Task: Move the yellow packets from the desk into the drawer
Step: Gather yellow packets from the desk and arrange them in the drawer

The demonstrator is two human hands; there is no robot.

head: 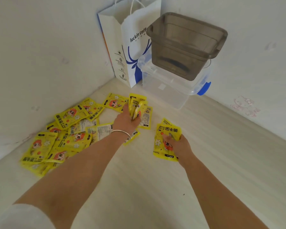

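Observation:
Several yellow packets point(63, 134) with a cartoon figure lie scattered over the left part of the pale wooden desk point(139, 179). My left hand point(125, 120), with a silver bangle on the wrist, is closed around a bunch of upright yellow packets point(136, 104) near the middle. My right hand point(178, 146) grips a small stack of yellow packets point(165, 139) flat on the desk to the right. No drawer is in view.
A white paper bag point(130, 43) with blue print stands in the back corner. Beside it a grey plastic bin point(186, 45) rests on a clear lidded box point(173, 86) with a blue clasp. White walls close the desk on the left and at the back right.

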